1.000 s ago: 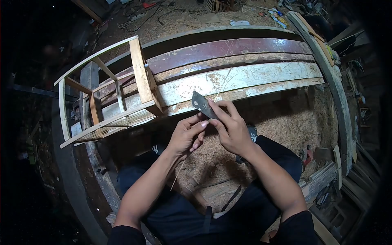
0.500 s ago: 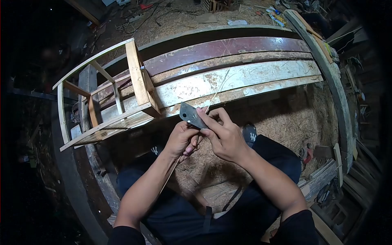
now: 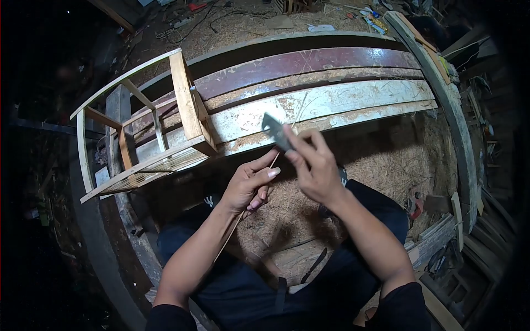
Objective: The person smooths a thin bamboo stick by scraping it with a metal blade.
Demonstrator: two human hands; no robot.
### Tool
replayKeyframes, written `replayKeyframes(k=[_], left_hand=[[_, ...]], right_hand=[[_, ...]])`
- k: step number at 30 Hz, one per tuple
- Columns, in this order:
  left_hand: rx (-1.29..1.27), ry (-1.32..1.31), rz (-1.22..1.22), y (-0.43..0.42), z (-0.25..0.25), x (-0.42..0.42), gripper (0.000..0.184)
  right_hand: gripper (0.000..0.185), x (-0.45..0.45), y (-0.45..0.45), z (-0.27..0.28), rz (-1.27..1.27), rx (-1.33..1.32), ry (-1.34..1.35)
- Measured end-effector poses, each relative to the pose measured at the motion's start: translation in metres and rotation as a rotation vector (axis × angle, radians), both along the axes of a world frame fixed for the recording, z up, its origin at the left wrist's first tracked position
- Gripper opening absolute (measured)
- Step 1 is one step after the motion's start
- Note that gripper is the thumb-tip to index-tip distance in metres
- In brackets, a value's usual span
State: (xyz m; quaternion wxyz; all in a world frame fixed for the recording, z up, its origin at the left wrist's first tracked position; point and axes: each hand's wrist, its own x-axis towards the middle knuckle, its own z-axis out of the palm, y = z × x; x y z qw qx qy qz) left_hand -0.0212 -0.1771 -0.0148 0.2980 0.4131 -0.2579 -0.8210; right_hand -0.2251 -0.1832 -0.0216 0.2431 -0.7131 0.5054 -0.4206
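My left hand [image 3: 247, 185] is closed around a thin wooden strip [image 3: 229, 240]. The strip runs from beside my left forearm up through the fingers, and its far end reaches over the white plank. In my right hand [image 3: 319, 171] is a flat grey metal blade [image 3: 276, 133], gripped between thumb and fingers. It is smeared by motion and lies against or just beside the strip, above my left fingertips; whether they touch I cannot tell.
A slatted wooden frame [image 3: 190, 105] rests at the left on the bench of white [image 3: 342, 105] and dark red planks [image 3: 309, 63]. A thick beam [image 3: 452, 110] borders the right side. Shavings cover the ground [image 3: 397, 160] below. My legs [image 3: 243, 298] are folded beneath my arms.
My right hand has moved up and slightly right with the blade, away from my left hand. The left hand has stayed almost in place, its thumb now more visible.
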Motion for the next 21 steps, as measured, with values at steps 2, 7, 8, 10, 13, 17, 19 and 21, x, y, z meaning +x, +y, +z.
replayKeyframes(k=[2, 7, 8, 10, 13, 17, 19, 21], left_hand=[[-0.016, 0.001, -0.023, -0.001, -0.007, 0.006, 0.053], [-0.037, 0.033, -0.033, -0.001, -0.001, 0.000, 0.055], [-0.041, 0.037, -0.033, 0.000, 0.000, -0.002, 0.055], [-0.041, -0.061, -0.075, 0.003, 0.004, -0.007, 0.055], [-0.098, -0.094, -0.108, 0.003, 0.005, -0.012, 0.054], [-0.155, -0.106, -0.139, 0.006, 0.005, -0.017, 0.051], [-0.177, -0.099, -0.156, 0.006, 0.004, -0.018, 0.049], [-0.167, -0.102, -0.128, 0.004, 0.004, -0.019, 0.049]], right_hand=[[0.045, 0.011, 0.014, 0.008, 0.121, 0.062, -0.045], [0.043, -0.004, -0.006, 0.000, -0.052, 0.105, -0.025], [0.041, -0.009, -0.012, 0.002, -0.092, 0.102, -0.101], [0.043, -0.016, -0.019, 0.000, -0.066, 0.102, -0.207], [0.045, -0.021, -0.015, 0.018, 0.000, 0.437, -0.622], [0.047, -0.023, -0.016, 0.011, 0.020, 0.372, -0.570], [0.047, -0.020, -0.012, 0.004, 0.022, 0.370, -0.516], [0.047, -0.012, -0.009, -0.002, 0.042, 0.270, -0.414]])
